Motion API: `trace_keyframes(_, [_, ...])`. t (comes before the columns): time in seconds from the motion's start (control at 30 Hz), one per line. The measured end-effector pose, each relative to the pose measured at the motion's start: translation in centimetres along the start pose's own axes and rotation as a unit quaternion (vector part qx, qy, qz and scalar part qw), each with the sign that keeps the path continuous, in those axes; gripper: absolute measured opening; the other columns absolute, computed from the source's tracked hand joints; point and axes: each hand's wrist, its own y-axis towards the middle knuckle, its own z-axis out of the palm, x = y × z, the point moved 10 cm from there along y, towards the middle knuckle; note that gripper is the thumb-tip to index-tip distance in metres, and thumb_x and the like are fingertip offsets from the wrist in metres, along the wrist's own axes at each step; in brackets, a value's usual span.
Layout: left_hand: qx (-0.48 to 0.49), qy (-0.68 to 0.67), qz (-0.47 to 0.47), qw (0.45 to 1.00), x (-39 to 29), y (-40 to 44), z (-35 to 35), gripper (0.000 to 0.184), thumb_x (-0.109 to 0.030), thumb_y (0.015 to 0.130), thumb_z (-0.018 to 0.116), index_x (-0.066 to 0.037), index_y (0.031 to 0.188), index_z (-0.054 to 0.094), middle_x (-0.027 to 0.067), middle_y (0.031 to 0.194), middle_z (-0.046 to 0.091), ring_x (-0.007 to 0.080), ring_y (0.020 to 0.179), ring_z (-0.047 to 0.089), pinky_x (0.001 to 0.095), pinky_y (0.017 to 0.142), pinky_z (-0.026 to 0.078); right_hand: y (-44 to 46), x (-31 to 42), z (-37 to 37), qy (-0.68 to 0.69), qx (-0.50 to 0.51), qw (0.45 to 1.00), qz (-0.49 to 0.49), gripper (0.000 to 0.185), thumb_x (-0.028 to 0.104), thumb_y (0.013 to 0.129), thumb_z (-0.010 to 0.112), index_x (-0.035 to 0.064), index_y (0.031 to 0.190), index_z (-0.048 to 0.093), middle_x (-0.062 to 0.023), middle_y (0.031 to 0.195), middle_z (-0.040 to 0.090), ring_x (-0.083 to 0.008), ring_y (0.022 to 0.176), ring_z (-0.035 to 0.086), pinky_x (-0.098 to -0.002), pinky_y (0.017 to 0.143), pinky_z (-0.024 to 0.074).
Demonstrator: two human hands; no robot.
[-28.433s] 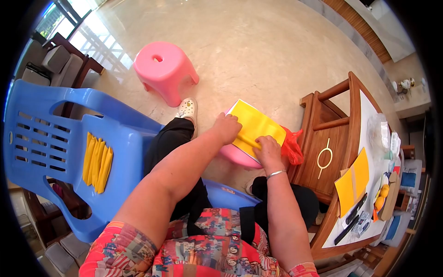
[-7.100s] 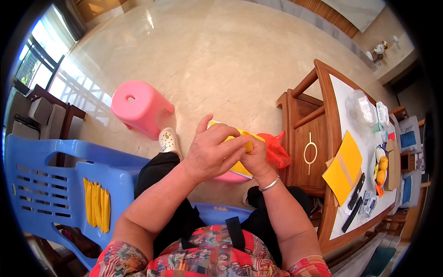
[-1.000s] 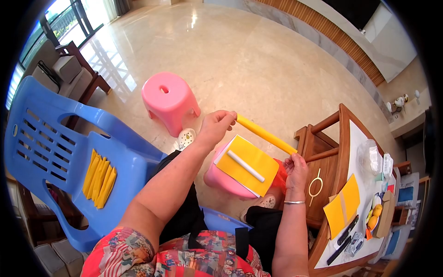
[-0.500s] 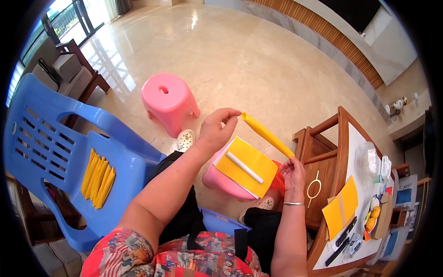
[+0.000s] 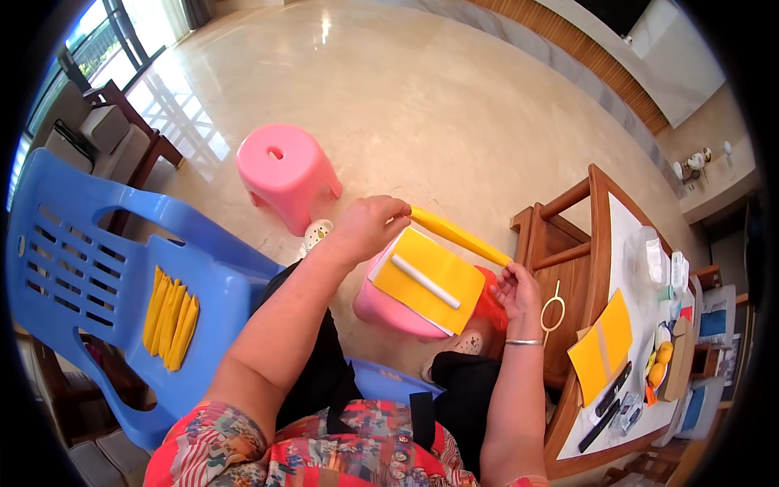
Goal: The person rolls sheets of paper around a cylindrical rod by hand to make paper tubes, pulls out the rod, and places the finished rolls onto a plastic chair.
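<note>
A long, narrow yellow paper roll (image 5: 456, 233) stretches between my two hands above the pink stool's stack. My left hand (image 5: 375, 228) is closed in a pinch at its left end. At the right end, my right hand (image 5: 517, 294) pinches the tip between thumb and finger, with the other fingers curled. Below lies a stack of yellow paper sheets (image 5: 406, 290) with white sheets under it, resting on a pink stool (image 5: 380, 312). A white rod (image 5: 425, 281) lies diagonally on the top sheet. Something red and thin (image 5: 488, 300) hangs beside the stack.
On my left, a blue plastic chair (image 5: 217, 280) holds several finished-looking yellow rolls (image 5: 170, 319). Another pink stool (image 5: 286, 166) stands ahead on the floor. At right, a wooden table (image 5: 599, 195) carries yellow sheets (image 5: 602, 345), a black-handled tool (image 5: 610, 390), fruit (image 5: 659, 363) and plastic packaging.
The yellow roll has come down slightly and looks flatter, its left end now covered more by my left fingers. My head view has shifted a little.
</note>
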Motion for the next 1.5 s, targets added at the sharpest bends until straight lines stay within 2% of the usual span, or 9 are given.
trace_keyframes(0.17, [0.037, 0.023, 0.082, 0.996, -1.3, 0.0, -0.2, 0.016, -0.015, 0.092, 0.074, -0.003, 0.102, 0.074, 0.0132, 0.098, 0.074, 0.0287, 0.091, 0.071, 0.0381, 0.081, 0.056, -0.1, -0.5, -0.5, -0.005, -0.009, 0.999, 0.04, 0.012, 0.023, 0.095, 0.069, 0.0124, 0.089, 0.067, 0.001, 0.075, 0.066, -0.0136, 0.067, 0.067, -0.0335, 0.062, 0.0587])
trace_keyframes(0.57, [0.092, -0.129, 0.02, 0.987, -1.1, -0.3, 0.0, 0.012, -0.01, 0.095, 0.072, 0.0, 0.1, 0.072, 0.0094, 0.098, 0.072, 0.0198, 0.09, 0.068, 0.0325, 0.081, 0.054, 1.0, -1.9, -1.1, -0.009, 0.044, 0.995, 0.094, 0.014, 0.026, 0.094, 0.07, 0.0151, 0.086, 0.066, 0.0026, 0.074, 0.067, -0.0143, 0.069, 0.068, -0.0384, 0.069, 0.0591])
trace_keyframes(0.67, [0.048, -0.122, 0.03, 0.991, -0.6, 0.0, -0.3, 0.027, -0.01, 0.096, 0.071, -0.002, 0.121, 0.069, 0.0089, 0.105, 0.072, 0.0166, 0.09, 0.068, 0.032, 0.081, 0.055, 0.9, -1.8, -0.9, 0.026, 0.027, 0.997, 0.072, 0.014, 0.026, 0.095, 0.07, 0.0152, 0.086, 0.066, 0.0028, 0.075, 0.067, -0.0142, 0.07, 0.068, -0.039, 0.068, 0.0586])
trace_keyframes(0.77, [-0.015, -0.154, -0.14, 0.978, 2.0, -0.2, 0.2, 0.054, -0.014, 0.095, 0.073, -0.004, 0.144, 0.055, 0.0095, 0.112, 0.07, 0.0146, 0.093, 0.068, 0.0314, 0.081, 0.055, 1.1, -1.5, -0.4, 0.09, 0.005, 0.996, 0.011, 0.014, 0.025, 0.095, 0.071, 0.0141, 0.088, 0.065, 0.0012, 0.076, 0.068, -0.0135, 0.071, 0.068, -0.0344, 0.069, 0.0576])
trace_keyframes(0.97, [0.061, -0.408, -0.228, 0.882, 3.2, -2.5, 12.1, 0.095, -0.028, 0.086, 0.086, -0.001, 0.157, 0.029, 0.0202, 0.129, 0.064, 0.0206, 0.104, 0.069, 0.0348, 0.095, 0.055, -1.1, -5.3, 5.3, 0.178, 0.104, 0.975, 0.077, 0.017, 0.029, 0.097, 0.07, 0.0158, 0.089, 0.066, 0.0018, 0.079, 0.069, -0.0139, 0.077, 0.066, -0.0358, 0.077, 0.0544])
trace_keyframes(1.07, [0.012, -0.54, -0.189, 0.82, 0.2, -2.8, 13.3, 0.071, -0.018, 0.091, 0.081, -0.001, 0.146, 0.039, 0.0136, 0.123, 0.066, 0.0178, 0.11, 0.066, 0.0337, 0.094, 0.056, -2.4, -7.4, 8.6, 0.162, 0.172, 0.967, 0.093, 0.016, 0.03, 0.097, 0.07, 0.0165, 0.089, 0.067, 0.0023, 0.083, 0.071, -0.0131, 0.077, 0.066, -0.0348, 0.077, 0.0534])
trace_keyframes(1.27, [-0.175, -0.596, -0.261, 0.739, 4.8, -3.7, 12.5, 0.029, -0.017, 0.094, 0.072, -0.001, 0.116, 0.062, 0.004, 0.089, 0.065, 0.0129, 0.076, 0.065, 0.029, 0.069, 0.055, -4.3, -8.5, 10.6, 0.05, 0.183, 0.978, 0.089, 0.019, 0.036, 0.1, 0.069, 0.0184, 0.108, 0.071, 0.0049, 0.088, 0.072, -0.0103, 0.077, 0.067, -0.033, 0.073, 0.0556])
trace_keyframes(1.37, [-0.266, -0.591, -0.25, 0.719, 5.1, -3.4, 4.4, 0.025, -0.017, 0.094, 0.072, -0.002, 0.111, 0.063, 0.0028, 0.086, 0.063, 0.0119, 0.071, 0.063, 0.0286, 0.066, 0.054, -3.7, -7.6, 9.6, -0.029, 0.154, 0.986, 0.054, 0.026, 0.036, 0.097, 0.074, 0.0175, 0.115, 0.071, 0.0054, 0.09, 0.072, -0.0106, 0.075, 0.067, -0.0307, 0.071, 0.0553])
trace_keyframes(1.5, [-0.34, -0.471, -0.167, 0.797, 4.5, -7.0, -13.0, 0.022, -0.02, 0.095, 0.074, -0.004, 0.107, 0.064, -0.0003, 0.085, 0.062, 0.0098, 0.065, 0.061, 0.0272, 0.061, 0.055, -2.4, -7.5, 7.0, -0.097, 0.1, 0.989, 0.046, 0.03, 0.038, 0.093, 0.078, 0.0176, 0.114, 0.071, 0.0059, 0.09, 0.069, -0.0108, 0.076, 0.066, -0.0294, 0.07, 0.0536])
